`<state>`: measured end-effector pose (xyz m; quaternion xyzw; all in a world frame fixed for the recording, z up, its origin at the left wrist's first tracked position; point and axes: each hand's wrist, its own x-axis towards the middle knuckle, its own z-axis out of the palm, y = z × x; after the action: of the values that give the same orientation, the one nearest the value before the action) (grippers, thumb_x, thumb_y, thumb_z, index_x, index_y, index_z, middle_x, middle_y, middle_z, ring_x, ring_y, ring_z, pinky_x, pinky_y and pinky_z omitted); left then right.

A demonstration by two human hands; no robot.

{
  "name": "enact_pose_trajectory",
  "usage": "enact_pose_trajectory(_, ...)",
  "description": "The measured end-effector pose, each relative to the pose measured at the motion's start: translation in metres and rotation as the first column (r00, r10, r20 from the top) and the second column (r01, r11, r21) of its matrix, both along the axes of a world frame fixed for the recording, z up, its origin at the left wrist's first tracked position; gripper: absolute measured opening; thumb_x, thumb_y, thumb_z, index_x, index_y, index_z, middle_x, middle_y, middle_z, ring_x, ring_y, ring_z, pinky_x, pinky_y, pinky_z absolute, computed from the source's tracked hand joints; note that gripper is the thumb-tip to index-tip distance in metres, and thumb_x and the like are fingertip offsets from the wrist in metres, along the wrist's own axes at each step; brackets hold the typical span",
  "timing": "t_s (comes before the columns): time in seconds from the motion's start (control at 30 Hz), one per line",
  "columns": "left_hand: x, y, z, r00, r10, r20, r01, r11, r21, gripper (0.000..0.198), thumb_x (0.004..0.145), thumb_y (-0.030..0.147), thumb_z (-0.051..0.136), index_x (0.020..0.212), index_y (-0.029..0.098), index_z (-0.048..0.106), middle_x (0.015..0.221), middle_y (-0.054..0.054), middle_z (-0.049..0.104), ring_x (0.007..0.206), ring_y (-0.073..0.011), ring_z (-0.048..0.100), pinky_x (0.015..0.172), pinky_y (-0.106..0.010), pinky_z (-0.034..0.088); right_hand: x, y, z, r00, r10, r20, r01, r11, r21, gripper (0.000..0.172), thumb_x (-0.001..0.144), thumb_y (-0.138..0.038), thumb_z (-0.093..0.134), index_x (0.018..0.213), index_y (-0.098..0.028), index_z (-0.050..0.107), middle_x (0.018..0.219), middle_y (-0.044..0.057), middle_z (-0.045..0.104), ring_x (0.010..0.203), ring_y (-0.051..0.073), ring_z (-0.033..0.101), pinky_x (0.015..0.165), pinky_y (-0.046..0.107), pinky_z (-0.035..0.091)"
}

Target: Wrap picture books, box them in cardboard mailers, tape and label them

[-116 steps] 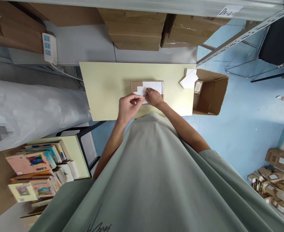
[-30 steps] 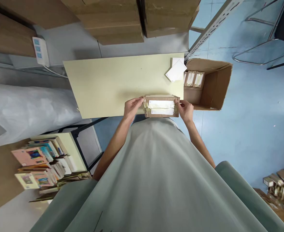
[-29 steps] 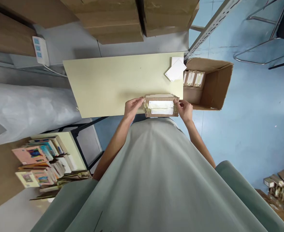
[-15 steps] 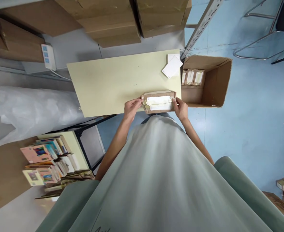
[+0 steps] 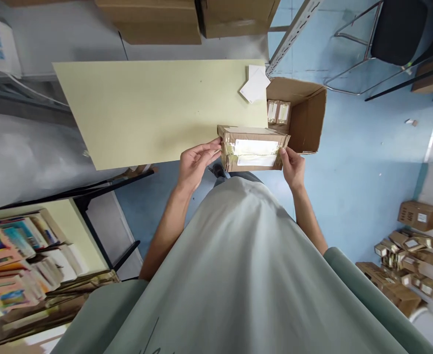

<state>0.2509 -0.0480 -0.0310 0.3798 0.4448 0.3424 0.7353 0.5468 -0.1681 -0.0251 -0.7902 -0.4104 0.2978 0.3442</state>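
Note:
Between my two hands is a small cardboard box (image 5: 256,147) with clear tape and two white labels on the side facing me. My left hand (image 5: 197,162) is at its left end, fingertips pinched against the edge. My right hand (image 5: 293,166) grips the right end, thumb on the labelled side. The box is held up at the front right edge of the pale yellow table (image 5: 146,108). Just beyond it stands an open cardboard carton (image 5: 306,123) with taped small boxes (image 5: 278,112) inside.
White paper slips (image 5: 256,86) lie at the table's right end beside a metal post (image 5: 293,34). Books (image 5: 20,246) fill a shelf at lower left. A black chair (image 5: 400,32) stands upper right. Several parcels (image 5: 408,255) are piled at lower right.
The box has been raised toward me and shifted right, with both hands at its ends. The view has turned, bringing the chair and the parcel pile further in.

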Motion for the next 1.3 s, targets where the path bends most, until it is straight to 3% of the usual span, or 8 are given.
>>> enact_pose_trajectory(0.17, 0.002, -0.016, 0.017, 1.0, -0.027, 0.002, 0.027, 0.999, 0.042, 0.05, 0.085, 0.067, 0.096, 0.105, 0.022, 0.087, 0.142, -0.015, 0.083, 0.151, -0.0415, 0.069, 0.13, -0.067, 0.053, 0.004, -0.019, 0.013, 1.0, -0.004, 0.031, 0.003, 1.0, 0.014, 0.071, 0.107, -0.088, 0.055, 0.074, -0.026, 0.037, 0.072, -0.004, 0.029, 0.068, 0.014, 0.027, 0.062, 0.031, 0.025)
enact_pose_trajectory(0.37, 0.025, -0.03, 0.032, 0.996, -0.037, -0.081, 0.041, 0.998, 0.052, 0.058, 0.081, 0.073, 0.098, 0.104, 0.021, 0.087, 0.142, -0.015, 0.083, 0.145, -0.0415, 0.073, 0.125, -0.064, 0.06, 0.03, -0.031, 0.009, 1.0, 0.0, 0.03, -0.002, 0.999, 0.041, 0.069, 0.107, -0.086, 0.055, 0.075, -0.025, 0.049, 0.071, -0.004, 0.034, 0.069, 0.015, 0.034, 0.062, 0.03, 0.029)
enact_pose_trajectory(0.53, 0.069, -0.035, 0.034, 0.99, -0.069, -0.121, 0.073, 0.997, 0.023, 0.06, 0.077, 0.072, 0.101, 0.101, 0.02, 0.086, 0.14, -0.017, 0.084, 0.144, -0.0435, 0.073, 0.12, -0.063, 0.064, 0.072, -0.045, -0.004, 0.999, -0.032, 0.018, 0.032, 0.999, 0.03, 0.066, 0.108, -0.084, 0.053, 0.079, -0.024, 0.059, 0.071, -0.003, 0.042, 0.071, 0.016, 0.041, 0.064, 0.03, 0.034)
enact_pose_trajectory(0.67, 0.131, -0.036, 0.028, 0.985, -0.104, -0.14, 0.109, 0.994, 0.027, 0.06, 0.078, 0.071, 0.101, 0.103, 0.019, 0.086, 0.141, -0.018, 0.083, 0.143, -0.0438, 0.074, 0.119, -0.063, 0.064, 0.126, -0.061, -0.02, 0.996, -0.074, -0.042, 0.074, 0.997, 0.011, 0.068, 0.107, -0.085, 0.053, 0.075, -0.025, 0.053, 0.069, -0.003, 0.043, 0.069, 0.016, 0.042, 0.064, 0.03, 0.036)
enact_pose_trajectory(0.8, 0.214, -0.038, 0.015, 0.973, -0.141, -0.18, 0.143, 0.99, -0.002, 0.06, 0.081, 0.073, 0.097, 0.103, 0.019, 0.086, 0.142, -0.019, 0.083, 0.138, -0.0414, 0.077, 0.121, -0.064, 0.063, 0.199, -0.079, -0.037, 0.99, -0.108, -0.093, 0.106, 0.994, -0.03, 0.069, 0.106, -0.087, 0.053, 0.074, -0.026, 0.048, 0.068, -0.003, 0.043, 0.069, 0.016, 0.041, 0.063, 0.03, 0.036)
enact_pose_trajectory(1.03, 0.353, -0.042, -0.032, 0.958, -0.195, -0.21, 0.171, 0.977, -0.128, 0.055, 0.077, 0.069, 0.098, 0.095, 0.019, 0.086, 0.138, -0.018, 0.084, 0.138, -0.0405, 0.077, 0.124, -0.066, 0.059, 0.329, -0.101, -0.075, 0.972, -0.173, -0.155, 0.146, 0.974, -0.171, 0.067, 0.104, -0.087, 0.054, 0.089, -0.023, 0.07, 0.078, 0.001, 0.066, 0.077, 0.021, 0.059, 0.071, 0.032, 0.048)
enact_pose_trajectory(1.17, 0.402, -0.042, -0.064, 0.95, -0.207, -0.232, 0.17, 0.97, -0.172, 0.051, 0.076, 0.066, 0.099, 0.094, 0.02, 0.087, 0.137, -0.017, 0.085, 0.137, -0.0396, 0.077, 0.125, -0.066, 0.059, 0.368, -0.107, -0.098, 0.944, -0.249, -0.215, 0.199, 0.953, -0.229, 0.073, 0.098, -0.09, 0.057, 0.106, -0.021, 0.078, 0.099, 0.01, 0.082, 0.093, 0.028, 0.073, 0.084, 0.038, 0.058)
enact_pose_trajectory(1.3, 0.428, -0.033, -0.082, 0.928, -0.241, -0.283, 0.191, 0.962, -0.194, 0.053, 0.075, 0.068, 0.099, 0.096, 0.021, 0.088, 0.135, -0.015, 0.086, 0.137, -0.039, 0.078, 0.124, -0.065, 0.06, 0.382, -0.109, -0.112, 0.917, -0.297, -0.267, 0.221, 0.934, -0.28, 0.076, 0.096, -0.092, 0.058, 0.11, -0.02, 0.079, 0.107, 0.012, 0.085, 0.099, 0.029, 0.076, 0.088, 0.04, 0.059)
